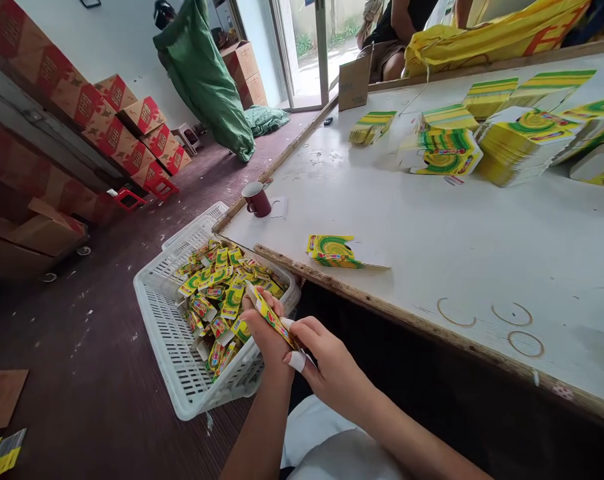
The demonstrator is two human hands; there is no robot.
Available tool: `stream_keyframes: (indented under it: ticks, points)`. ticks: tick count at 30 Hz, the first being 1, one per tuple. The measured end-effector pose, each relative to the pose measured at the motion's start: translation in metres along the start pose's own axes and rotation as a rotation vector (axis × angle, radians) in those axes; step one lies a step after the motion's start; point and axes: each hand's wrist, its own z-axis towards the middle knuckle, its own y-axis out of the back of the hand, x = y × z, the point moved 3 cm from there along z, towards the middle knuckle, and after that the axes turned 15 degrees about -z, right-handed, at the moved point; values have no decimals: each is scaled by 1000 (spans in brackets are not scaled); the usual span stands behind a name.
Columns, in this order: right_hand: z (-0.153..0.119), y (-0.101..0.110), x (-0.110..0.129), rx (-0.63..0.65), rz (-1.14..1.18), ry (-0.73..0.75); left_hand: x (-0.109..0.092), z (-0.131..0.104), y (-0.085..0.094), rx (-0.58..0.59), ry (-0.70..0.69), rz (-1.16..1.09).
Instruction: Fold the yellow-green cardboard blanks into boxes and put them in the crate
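A small yellow and green carton [271,316] is between my two hands, over the near right rim of a white plastic basket [157,333]. My left hand [268,333] is wrapped round its far side. The fingertips of my right hand [322,357], with white tape on thumb and finger, pinch its near end. Many similar small cartons [222,280] fill the basket. On the white table [292,300], near its edge, lies a short stack of flat yellow cartons [332,249].
A maroon mug [257,200] stands at the table's left corner. Stacks of flat cartons [527,143] and a brown box [355,85] are farther back. A person [399,27] sits beyond the table; another, mostly hidden, is behind green cloth [202,73].
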Motion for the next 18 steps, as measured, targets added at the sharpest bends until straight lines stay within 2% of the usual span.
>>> stream_keyframes:
  ticks: [4, 6, 9, 11, 15, 18]
  points:
    - [7, 12, -11, -34, 32, -9, 6, -3, 5, -66, 13, 13]
    - [11, 24, -20, -59, 68, -43, 11, -6, 7, -41, 42, 28]
    - [13, 35, -26, -9, 113, -71, 17, -10, 9, -4, 86, 8]
    - [13, 37, -23, 9, 80, -90, 17, -12, 7, 20, 99, -9]
    - [12, 35, -17, -50, -71, -132, 16, -16, 2, 156, 113, 33]
    - [13, 34, -20, -30, 28, -114, 17, -13, 4, 112, 142, 34]
